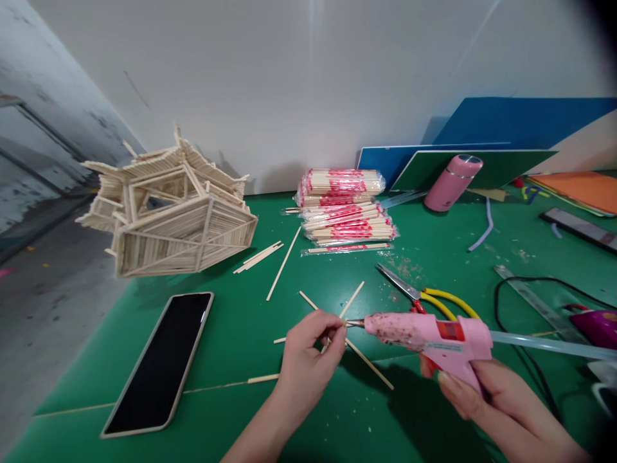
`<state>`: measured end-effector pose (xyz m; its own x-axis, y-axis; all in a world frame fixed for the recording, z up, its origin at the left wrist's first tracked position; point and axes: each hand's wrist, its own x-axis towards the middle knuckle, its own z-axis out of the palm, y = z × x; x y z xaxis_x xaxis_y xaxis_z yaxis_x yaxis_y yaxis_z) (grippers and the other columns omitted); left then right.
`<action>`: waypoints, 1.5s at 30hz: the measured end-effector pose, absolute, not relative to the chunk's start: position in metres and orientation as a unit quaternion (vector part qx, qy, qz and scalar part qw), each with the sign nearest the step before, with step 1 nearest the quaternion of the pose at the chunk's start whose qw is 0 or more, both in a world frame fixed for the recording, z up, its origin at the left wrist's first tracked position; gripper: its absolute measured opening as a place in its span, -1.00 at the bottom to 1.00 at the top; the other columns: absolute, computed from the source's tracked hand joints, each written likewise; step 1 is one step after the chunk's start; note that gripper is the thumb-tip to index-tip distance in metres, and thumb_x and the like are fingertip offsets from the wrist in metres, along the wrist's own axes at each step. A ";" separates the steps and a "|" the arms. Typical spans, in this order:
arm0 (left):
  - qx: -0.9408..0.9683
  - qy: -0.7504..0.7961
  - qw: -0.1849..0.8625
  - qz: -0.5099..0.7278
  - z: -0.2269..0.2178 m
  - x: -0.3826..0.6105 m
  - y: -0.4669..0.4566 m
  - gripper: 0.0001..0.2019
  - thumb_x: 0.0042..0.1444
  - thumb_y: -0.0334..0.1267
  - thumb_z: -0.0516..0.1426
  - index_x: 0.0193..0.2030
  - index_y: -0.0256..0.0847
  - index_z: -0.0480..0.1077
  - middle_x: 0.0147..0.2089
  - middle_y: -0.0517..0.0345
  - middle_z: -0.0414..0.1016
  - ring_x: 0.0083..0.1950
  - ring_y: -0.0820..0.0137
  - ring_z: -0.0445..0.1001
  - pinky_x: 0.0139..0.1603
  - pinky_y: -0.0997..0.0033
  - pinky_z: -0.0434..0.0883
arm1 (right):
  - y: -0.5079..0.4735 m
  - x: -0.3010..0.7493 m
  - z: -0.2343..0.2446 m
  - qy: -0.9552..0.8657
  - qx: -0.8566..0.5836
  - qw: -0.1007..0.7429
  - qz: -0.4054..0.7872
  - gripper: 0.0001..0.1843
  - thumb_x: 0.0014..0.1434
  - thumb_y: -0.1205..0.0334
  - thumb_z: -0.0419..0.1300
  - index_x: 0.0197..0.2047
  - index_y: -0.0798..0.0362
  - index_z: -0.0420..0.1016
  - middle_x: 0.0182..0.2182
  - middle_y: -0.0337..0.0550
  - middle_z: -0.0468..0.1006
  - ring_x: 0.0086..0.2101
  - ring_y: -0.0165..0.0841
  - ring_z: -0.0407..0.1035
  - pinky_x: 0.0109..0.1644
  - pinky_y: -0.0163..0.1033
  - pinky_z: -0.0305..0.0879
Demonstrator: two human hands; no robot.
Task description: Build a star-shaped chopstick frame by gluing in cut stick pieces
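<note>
Green tabletop [231, 341], dark-speckled glue gun [427, 333]

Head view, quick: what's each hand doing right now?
Left hand: closed, fingertips pinched by the nozzle; exactly what they grip can't be told.
Right hand: closed, holding the pink glue gun by its handle.

Room beside phone [159, 363] — cord [554, 278] possibly obstructive

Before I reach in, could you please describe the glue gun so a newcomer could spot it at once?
Over the green table, find the right hand. It holds the pink glue gun, nozzle toward the left hand. Unlike the pink bottle behind, it trails a translucent glue stick.
</note>
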<state>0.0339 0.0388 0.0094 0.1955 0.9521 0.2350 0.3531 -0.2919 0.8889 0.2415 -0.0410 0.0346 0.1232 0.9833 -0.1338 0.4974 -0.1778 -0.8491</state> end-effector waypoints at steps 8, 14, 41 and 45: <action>0.686 0.481 0.362 0.409 0.009 0.034 0.037 -0.90 -0.03 -0.42 0.05 -0.50 -0.25 0.35 -0.55 0.23 0.31 -0.54 0.54 0.23 -0.52 0.57 0.22 | -0.039 0.239 0.038 -0.543 -0.673 0.345 0.366 -0.71 0.04 0.00 0.08 -0.40 0.04 0.45 -0.62 -0.26 0.35 -0.59 -0.46 0.20 -0.55 -0.42 0.18; 0.680 0.482 0.364 0.415 0.010 0.035 0.038 -0.90 -0.03 -0.42 0.05 -0.50 -0.25 0.36 -0.55 0.22 0.32 -0.54 0.54 0.23 -0.52 0.57 0.22 | -0.039 0.239 0.038 -0.540 -0.673 0.341 0.374 -0.70 0.03 -0.02 0.08 -0.44 0.04 0.44 -0.62 -0.25 0.36 -0.59 -0.46 0.20 -0.55 -0.42 0.19; 0.677 0.482 0.370 0.416 0.009 0.036 0.037 -0.90 -0.02 -0.41 0.05 -0.49 -0.25 0.36 -0.54 0.21 0.34 -0.53 0.53 0.26 -0.52 0.55 0.23 | -0.038 0.239 0.040 -0.550 -0.664 0.331 0.382 -0.66 0.03 -0.06 0.06 -0.43 0.04 0.44 -0.63 -0.25 0.35 -0.60 -0.46 0.19 -0.57 -0.41 0.19; 0.675 0.482 0.368 0.420 0.012 0.036 0.037 -0.90 -0.03 -0.40 0.06 -0.50 -0.24 0.36 -0.56 0.22 0.34 -0.54 0.54 0.25 -0.54 0.56 0.22 | -0.038 0.239 0.041 -0.545 -0.668 0.332 0.382 -0.67 0.03 -0.05 0.06 -0.46 0.04 0.43 -0.62 -0.24 0.37 -0.59 -0.45 0.21 -0.55 -0.40 0.20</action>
